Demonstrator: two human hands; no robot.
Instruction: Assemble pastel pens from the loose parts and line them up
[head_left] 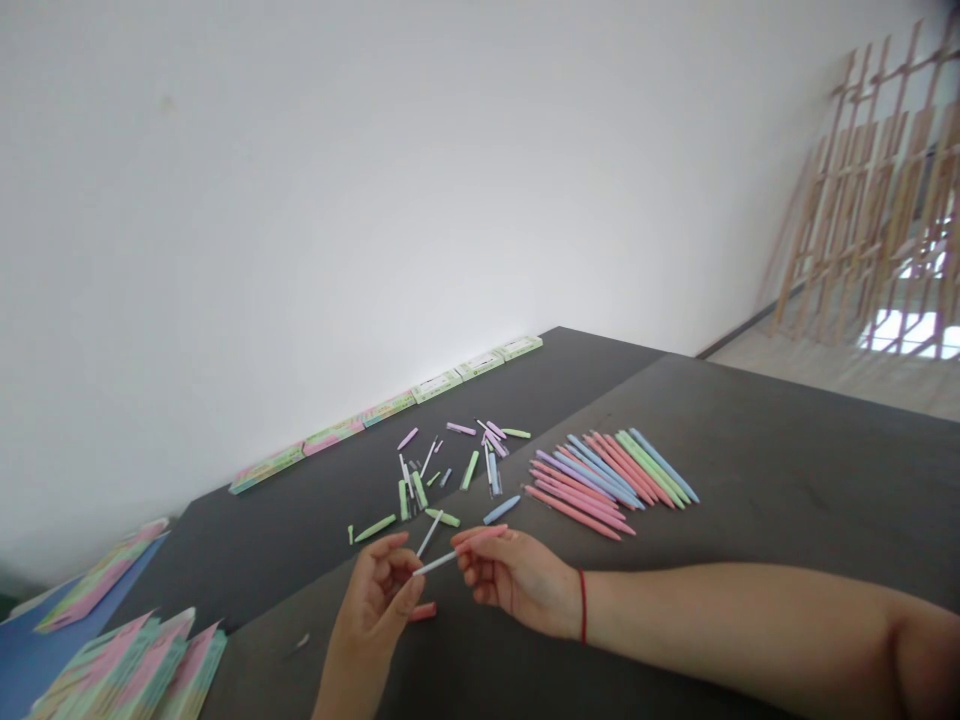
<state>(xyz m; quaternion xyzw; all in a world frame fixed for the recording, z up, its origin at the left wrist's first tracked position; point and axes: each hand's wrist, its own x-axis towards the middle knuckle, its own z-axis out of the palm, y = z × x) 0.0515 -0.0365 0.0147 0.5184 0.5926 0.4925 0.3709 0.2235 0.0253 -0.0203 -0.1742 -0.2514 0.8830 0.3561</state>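
Note:
My left hand (379,590) pinches a thin white rod (430,533), likely a pen refill, which sticks up past the fingers. My right hand (510,580), with a red string (582,606) on its wrist, holds a pink pen barrel (480,536) whose white tube (435,563) reaches toward my left fingers. Just below my left hand, a short pink pen part (422,612) lies on the table. Beyond my hands are loose pastel pen parts (450,465) and a fanned group of long pink, green, blue and lilac pens (600,485).
The dark grey table (787,480) has two slightly offset sections. A row of flat pastel boxes (382,410) lines its far edge against the white wall. Stacks of pastel printed cards (127,660) lie at lower left beside a blue sheet (45,640). A wooden lattice (862,200) leans at the right.

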